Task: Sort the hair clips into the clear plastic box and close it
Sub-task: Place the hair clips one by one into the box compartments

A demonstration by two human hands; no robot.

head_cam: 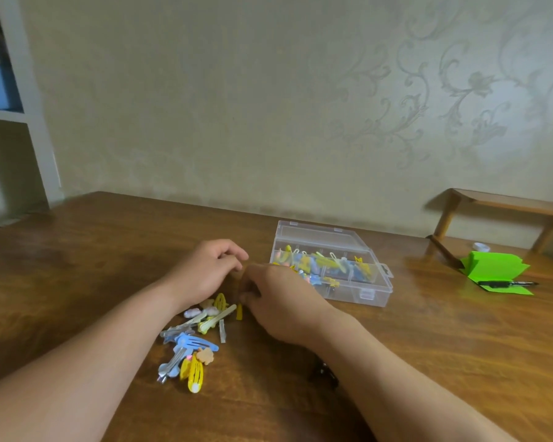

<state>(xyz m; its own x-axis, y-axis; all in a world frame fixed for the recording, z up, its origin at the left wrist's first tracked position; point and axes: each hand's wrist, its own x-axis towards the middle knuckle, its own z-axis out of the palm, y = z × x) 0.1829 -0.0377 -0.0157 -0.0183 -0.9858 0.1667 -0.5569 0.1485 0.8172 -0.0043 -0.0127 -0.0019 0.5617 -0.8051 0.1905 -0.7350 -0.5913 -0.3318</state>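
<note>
I looked down on a brown wooden table (428,346) set against a pale patterned wall (237,106). Two bare forearms reached in from the bottom edge.

The left hand (209,271) was palm down over the table, just beyond a loose pile of hair clips (192,339), with its fingers curled under. I could not tell whether it held anything.

The right hand (283,303) was just beside it, between the pile and the box, with its back towards me. Its fingers were bent down at the far end of the pile, close to a small yellow clip (239,312). I could not tell whether they gripped a clip or only touched the table.

The pile lay in the near middle of the table between the two forearms. It was a mix of yellow, blue, white and peach clips, some overlapping.

The clear plastic box (358,296) sat to the right of the hands, farther back, and was open. Its lid (316,236) was tipped back towards the wall. The sorted clips (326,264) inside were mostly yellow and blue, lying in compartments.

A small dark object (324,373), too blurred to name, showed beside the right forearm.

At the far right lay a folded green paper (495,269) with a black pen (508,284) on it, in front of a low wooden rack (508,204). A white shelf unit (29,122) stood at the left edge.
</note>
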